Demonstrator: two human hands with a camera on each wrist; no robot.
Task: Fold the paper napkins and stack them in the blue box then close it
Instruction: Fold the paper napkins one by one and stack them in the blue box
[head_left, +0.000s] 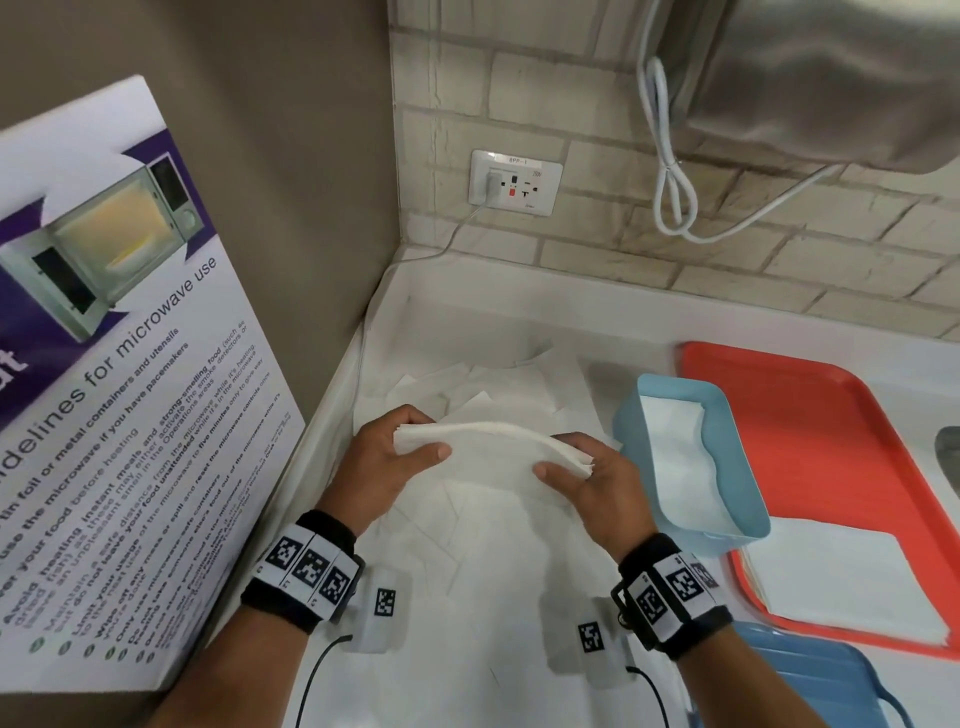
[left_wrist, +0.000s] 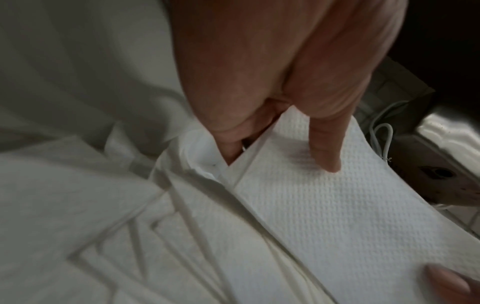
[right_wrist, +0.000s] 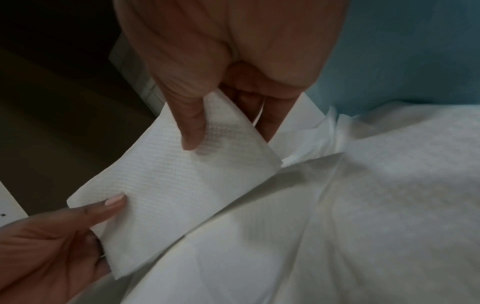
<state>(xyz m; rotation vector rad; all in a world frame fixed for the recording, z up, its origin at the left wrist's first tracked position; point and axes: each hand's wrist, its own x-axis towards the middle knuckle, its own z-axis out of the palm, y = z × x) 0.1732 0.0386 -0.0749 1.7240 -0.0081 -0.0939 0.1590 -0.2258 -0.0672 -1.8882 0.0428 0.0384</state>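
While both hands work at mid-frame of the head view, a folded napkin (head_left: 493, 441) arches between them, lifted above the loose napkins (head_left: 483, 525) spread over the white counter (head_left: 519, 306). At the napkin's left end the left hand (head_left: 387, 457) pinches it, thumb on top and fingers curled underneath; the left wrist view shows that thumb (left_wrist: 324, 148) pressed on the embossed paper. Its right end is pinched the same way by the right hand (head_left: 592, 483), and in the right wrist view the thumb (right_wrist: 192, 127) lies on top with the fingers behind the sheet. Both grips are narrow, closed on the one napkin. Right of the hands, at centre right of the head view, stands the blue box (head_left: 636, 415), open, with folded napkins (head_left: 675, 457) already lying inside; it sits on the left edge of a red tray (head_left: 831, 415). On the tray's near part, lower right, lies a flat white stack (head_left: 841, 577) of paper. At the bottom right corner a blue lid (head_left: 815, 675) shows partly, just below the tray. A microwave poster (head_left: 119, 364) leans at the left of the frame. Upper centre, a wall socket (head_left: 514, 182) with a plug sits in the brick wall, and a looped white cable (head_left: 670, 171) hangs at upper right under a steel appliance (head_left: 831, 78).
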